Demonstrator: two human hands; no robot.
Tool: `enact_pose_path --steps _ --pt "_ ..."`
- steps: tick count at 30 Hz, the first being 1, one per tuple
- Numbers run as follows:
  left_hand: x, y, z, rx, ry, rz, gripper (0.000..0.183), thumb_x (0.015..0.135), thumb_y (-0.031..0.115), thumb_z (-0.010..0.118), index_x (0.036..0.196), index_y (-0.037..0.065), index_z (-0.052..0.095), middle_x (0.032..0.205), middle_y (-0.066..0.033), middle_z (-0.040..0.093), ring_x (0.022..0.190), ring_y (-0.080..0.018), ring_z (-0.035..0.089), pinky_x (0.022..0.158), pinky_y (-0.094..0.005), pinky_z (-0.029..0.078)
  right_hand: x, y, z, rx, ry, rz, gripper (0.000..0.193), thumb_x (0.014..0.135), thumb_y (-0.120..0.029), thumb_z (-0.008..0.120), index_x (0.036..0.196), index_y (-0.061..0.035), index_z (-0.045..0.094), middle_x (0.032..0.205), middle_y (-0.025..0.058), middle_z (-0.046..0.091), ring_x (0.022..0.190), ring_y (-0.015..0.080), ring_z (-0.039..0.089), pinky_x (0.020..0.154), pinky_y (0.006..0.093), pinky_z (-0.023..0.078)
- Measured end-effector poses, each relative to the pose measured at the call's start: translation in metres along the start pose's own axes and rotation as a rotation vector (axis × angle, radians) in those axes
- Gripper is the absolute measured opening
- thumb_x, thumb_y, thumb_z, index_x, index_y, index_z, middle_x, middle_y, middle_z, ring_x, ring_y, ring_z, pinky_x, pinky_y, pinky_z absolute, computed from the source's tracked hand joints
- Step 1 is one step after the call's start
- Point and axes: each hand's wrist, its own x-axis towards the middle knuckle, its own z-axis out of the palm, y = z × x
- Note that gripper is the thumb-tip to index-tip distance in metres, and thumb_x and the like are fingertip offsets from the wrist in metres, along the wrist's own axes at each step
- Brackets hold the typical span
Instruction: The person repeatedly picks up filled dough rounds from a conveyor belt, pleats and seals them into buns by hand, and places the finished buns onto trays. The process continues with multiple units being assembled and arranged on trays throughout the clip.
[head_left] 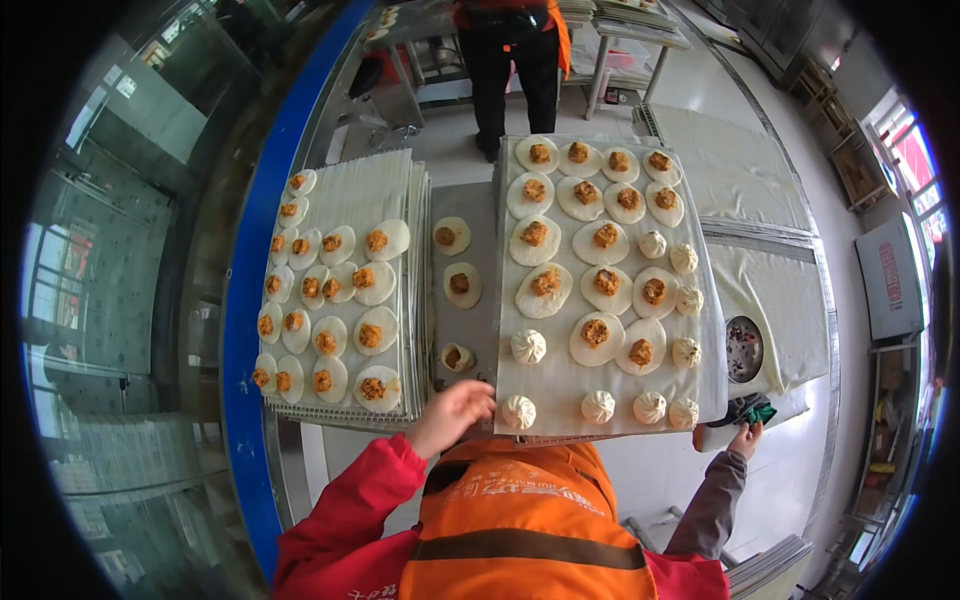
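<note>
My left hand (455, 415) is over the near edge of the middle strip, fingers curled together; whether anything is in them is hidden. Just beyond it lies a partly folded dough wrapper (457, 358) with filling. My right hand (745, 440) is out to the right, closed on a dark bundle with a shiny green part (756, 411), whose kind I cannot make out. Between my hands, a cloth-lined tray (560, 384) carries flat wrappers topped with orange-brown filling (594, 332). Pleated buns (598, 406) line its near and right edges.
At left, a stack of trays (355, 190) holds more filled wrappers. A round metal bowl (743, 349) with dark bits stands on cloth-covered trays (750, 280) at right. Another person (510, 70) stands beyond the far edge. A blue-edged counter (262, 300) runs along the left.
</note>
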Motion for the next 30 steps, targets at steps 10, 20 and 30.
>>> enact_pose_path --steps 10,20,30 --pt "0.127 -0.152 -0.061 0.552 0.393 -0.181 0.053 0.091 0.023 0.056 0.134 -0.004 0.043 0.139 -0.0309 0.043 0.125 -0.0460 0.047 0.105 -0.0483 0.041 -0.062 -0.139 -0.001 0.314 -0.229 -0.354 0.039 0.101 -0.015 0.050 0.138 -0.0020 0.049 0.129 0.0119 0.057 0.110 0.0194 0.058 0.096 0.0334 0.047" --pt "0.121 -0.132 -0.050 0.661 0.497 -0.130 0.035 0.084 0.026 0.070 0.108 0.000 0.068 0.112 -0.0239 0.065 0.104 -0.0386 0.063 0.090 -0.0438 0.050 -0.070 -0.126 0.047 0.246 -0.499 -0.281 0.052 0.097 -0.032 0.049 0.143 -0.0086 0.043 0.130 0.0122 0.054 0.111 0.0239 0.054 0.086 0.0412 0.052" --pt "0.096 -0.162 -0.028 0.503 0.441 0.141 0.035 0.085 0.020 0.073 0.113 0.003 0.061 0.104 -0.0225 0.065 0.100 -0.0344 0.064 0.089 -0.0390 0.050 -0.119 -0.189 0.072 0.160 -0.566 -0.188 0.038 0.099 -0.017 0.045 0.129 0.0010 0.058 0.118 0.0129 0.064 0.114 0.0239 0.056 0.099 0.0394 0.045"
